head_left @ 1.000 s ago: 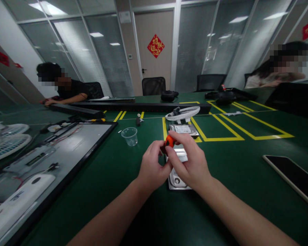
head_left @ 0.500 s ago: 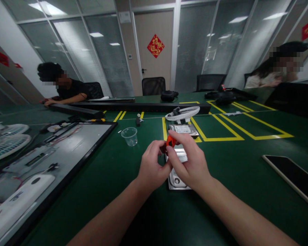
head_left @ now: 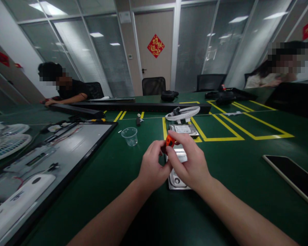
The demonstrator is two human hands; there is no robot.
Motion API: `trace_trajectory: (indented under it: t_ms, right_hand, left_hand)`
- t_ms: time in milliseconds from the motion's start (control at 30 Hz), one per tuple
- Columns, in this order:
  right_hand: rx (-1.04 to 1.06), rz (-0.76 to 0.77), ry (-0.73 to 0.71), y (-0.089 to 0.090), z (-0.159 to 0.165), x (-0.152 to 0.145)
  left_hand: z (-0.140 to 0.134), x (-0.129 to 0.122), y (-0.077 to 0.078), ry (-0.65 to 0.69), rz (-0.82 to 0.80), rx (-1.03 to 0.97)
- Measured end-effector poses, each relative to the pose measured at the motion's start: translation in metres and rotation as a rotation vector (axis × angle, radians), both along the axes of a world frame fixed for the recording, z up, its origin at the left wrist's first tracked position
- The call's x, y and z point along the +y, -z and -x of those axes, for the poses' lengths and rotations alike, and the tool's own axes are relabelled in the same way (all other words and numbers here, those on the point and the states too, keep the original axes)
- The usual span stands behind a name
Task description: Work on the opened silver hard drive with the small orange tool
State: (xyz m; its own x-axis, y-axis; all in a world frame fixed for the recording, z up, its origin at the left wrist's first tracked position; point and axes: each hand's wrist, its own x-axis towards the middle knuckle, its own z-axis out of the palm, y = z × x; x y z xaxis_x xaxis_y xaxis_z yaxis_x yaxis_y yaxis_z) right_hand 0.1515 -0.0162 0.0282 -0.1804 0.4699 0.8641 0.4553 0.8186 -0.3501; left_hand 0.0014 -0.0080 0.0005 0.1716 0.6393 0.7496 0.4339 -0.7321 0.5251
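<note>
Pinched between the thumb and fingers of my right hand (head_left: pixel 190 159) is a small orange-and-black tool (head_left: pixel 170 140), shaped like a screwdriver handle; its lower end is hidden. My left hand (head_left: pixel 152 164) is closed right beside it, fingertips against a dark piece at the tool's side that I cannot make out. Below both hands a silver hard drive (head_left: pixel 178 181) lies on the green table, partly covered by my right hand. Just beyond my fingers lies another hard drive (head_left: pixel 183 129) with a white label.
A clear plastic cup (head_left: pixel 130 136) stands left of my hands. Behind the drives is a white fan grille (head_left: pixel 183 113). A large panel with a black frame (head_left: pixel 92 147) fills the left side. A phone (head_left: pixel 292 174) lies at right. Two people sit across the table.
The orange-and-black tool has turned slightly in my right fingers. Both hands stay in nearly the same place over the hard drive.
</note>
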Motion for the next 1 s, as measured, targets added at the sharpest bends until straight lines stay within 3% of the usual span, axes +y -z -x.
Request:
trace_trajectory:
  t_ms: [1000]
  right_hand:
    - [-0.021,0.012,-0.024,-0.0002,0.0000,-0.0016]
  left_hand:
    - [-0.0006,-0.0002,-0.0023,0.014,0.027,0.005]
